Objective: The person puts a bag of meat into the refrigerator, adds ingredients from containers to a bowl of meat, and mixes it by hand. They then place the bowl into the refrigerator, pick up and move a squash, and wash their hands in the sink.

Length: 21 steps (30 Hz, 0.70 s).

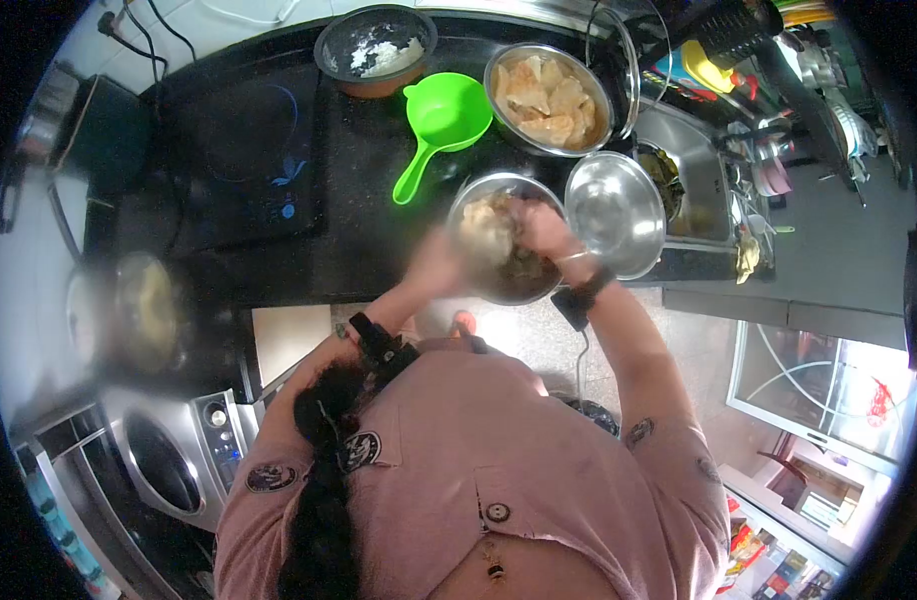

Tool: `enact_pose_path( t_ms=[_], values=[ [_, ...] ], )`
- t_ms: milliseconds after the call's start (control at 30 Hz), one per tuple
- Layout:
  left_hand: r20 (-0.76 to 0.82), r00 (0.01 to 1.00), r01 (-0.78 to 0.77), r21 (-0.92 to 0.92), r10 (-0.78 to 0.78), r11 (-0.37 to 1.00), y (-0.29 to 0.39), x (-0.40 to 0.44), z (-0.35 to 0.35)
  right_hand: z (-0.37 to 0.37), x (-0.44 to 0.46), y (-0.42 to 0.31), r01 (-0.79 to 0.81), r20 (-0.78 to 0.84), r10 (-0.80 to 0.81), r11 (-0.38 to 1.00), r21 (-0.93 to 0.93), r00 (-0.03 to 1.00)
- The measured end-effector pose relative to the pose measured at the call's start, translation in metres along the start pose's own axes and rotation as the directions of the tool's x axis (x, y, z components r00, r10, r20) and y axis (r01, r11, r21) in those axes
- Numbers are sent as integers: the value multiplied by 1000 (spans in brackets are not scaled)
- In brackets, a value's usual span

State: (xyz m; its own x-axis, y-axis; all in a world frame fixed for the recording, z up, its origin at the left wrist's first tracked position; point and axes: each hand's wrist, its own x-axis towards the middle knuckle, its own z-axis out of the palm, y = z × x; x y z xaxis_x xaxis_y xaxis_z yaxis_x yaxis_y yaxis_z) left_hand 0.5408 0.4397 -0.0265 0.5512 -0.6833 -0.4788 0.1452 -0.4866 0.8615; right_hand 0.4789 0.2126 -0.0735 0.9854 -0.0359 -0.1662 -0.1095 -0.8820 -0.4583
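Note:
A metal mixing bowl sits near the counter's front edge, with pale, lumpy food inside. My right hand reaches into it from the right, fingers bent down and closed among the contents; what they hold is blurred. At the bowl's left side, my left hand is smeared, and its fingers cannot be made out against the rim. Close by on the right stands a second metal bowl, its shiny inside showing. A bright green ladle-shaped scoop lies behind the left hand.
Behind the bowls, a metal basin holds light-brown pieces of food. A dark pot with white powder stands at the back. The induction hob is left; the sink is right, with a yellow-capped bottle behind it.

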Motion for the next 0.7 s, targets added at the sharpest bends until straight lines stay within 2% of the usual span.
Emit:
enact_pose_path(
  t_ms=[33, 100, 200, 267, 367, 400, 433, 467, 500, 533, 600, 633, 700],
  values=[
    [7, 1000, 3, -4, -3, 1000, 6, -3, -1, 3, -5, 6, -3, -3, 3, 1000, 0, 1000],
    [1, 1000, 25, -13, -25, 1000, 11, -5, -3, -1, -10, 7, 156, -22, -157, 987, -34, 987],
    [10, 1000, -3, 39, 2, 999, -4, 2, 0, -30, -32, -69, 9, 59, -4, 996, -90, 998],
    [6, 1000, -26, 105, 25, 994, -3, 2, 1, -24, -22, -98, -117, 24, 129, 951, -285, 991],
    [-10, 998, -63, 146, 65, 987, -5, 1, -1, 21, 7, -52, -87, -48, 74, 924, -372, 996],
    [-12, 997, -76, 145, 78, 987, -11, 3, 0, 30, 17, -25, -43, -30, 37, 968, -246, 999],
    [-14, 996, -89, 144, 92, 986, -18, 5, 1, 19, 21, -28, 1, -20, -3, 993, -115, 1000],
    [-45, 998, -47, 142, 54, 989, -35, 14, 5, 4, 23, -28, -197, 180, 192, 980, 8, 965],
    [-62, 997, -30, 137, 38, 990, -47, 23, 7, 0, 17, -22, -194, 175, 190, 981, 1, 966],
    [-79, 997, -12, 130, 22, 991, -58, 31, 10, -13, -1, -28, -42, 177, 28, 996, 76, 984],
    [-148, 986, -48, 159, 71, 986, -73, 36, 14, -37, -32, -73, -39, 296, 125, 959, -280, 947],
    [-169, 982, -58, 168, 86, 984, -69, 33, 13, -30, -38, -69, -40, 301, 127, 959, -279, 945],
    [-97, 993, -58, 151, 73, 987, -58, 30, 8, -9, -38, -49, -20, 131, 76, 922, -386, 988]
  ],
)
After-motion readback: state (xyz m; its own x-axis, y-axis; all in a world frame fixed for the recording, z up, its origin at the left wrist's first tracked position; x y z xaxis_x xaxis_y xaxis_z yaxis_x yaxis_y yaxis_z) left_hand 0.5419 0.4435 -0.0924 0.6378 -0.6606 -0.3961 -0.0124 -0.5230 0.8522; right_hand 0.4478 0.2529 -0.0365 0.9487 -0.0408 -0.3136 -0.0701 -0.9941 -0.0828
